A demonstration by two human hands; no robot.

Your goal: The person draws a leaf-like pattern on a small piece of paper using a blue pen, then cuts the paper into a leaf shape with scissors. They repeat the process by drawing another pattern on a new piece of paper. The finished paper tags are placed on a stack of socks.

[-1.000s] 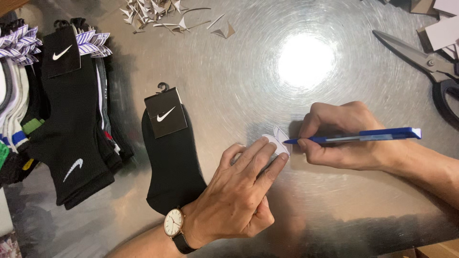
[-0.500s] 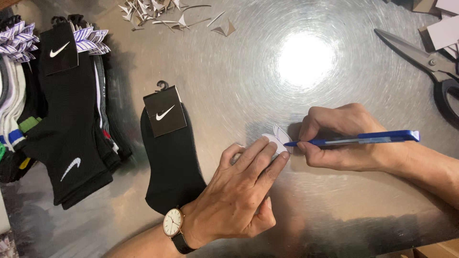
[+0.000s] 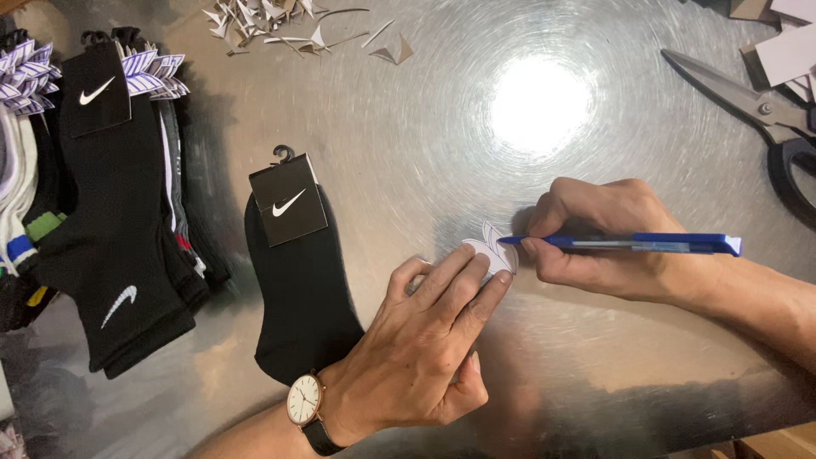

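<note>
A small white paper cutout [image 3: 491,255] lies flat on the brushed metal tabletop [image 3: 425,119], and everything else is placed from it. It has curved lobes, and its lower left part is hidden under fingers. The left hand [image 3: 425,344] comes from below the cutout, palm down, with the fingers loosely spread and the fingertips pressed on the cutout's lower left edge, pinning it to the metal. A round watch [image 3: 303,399] with a pale face and dark strap sits on that wrist.

The right hand [image 3: 599,242] lies just to the right of the cutout, fingers curled and pinching a blue pen [image 3: 633,244]. The pen's tip touches the cutout's right edge, while its body runs level to the right across the hand.

To the left of the cutout, beside the left hand, a single black ankle sock [image 3: 302,285] lies flat with a dark card tag and hook at its top. Farther left, a pile of black socks [image 3: 110,221] is fanned out, with white and coloured socks beneath at the table's left edge.

Well above and left of the cutout, small paper scraps [image 3: 280,21] are scattered. Far to the upper right lie large scissors [image 3: 756,110] with dark handles, near some pale card pieces [image 3: 790,51].
</note>
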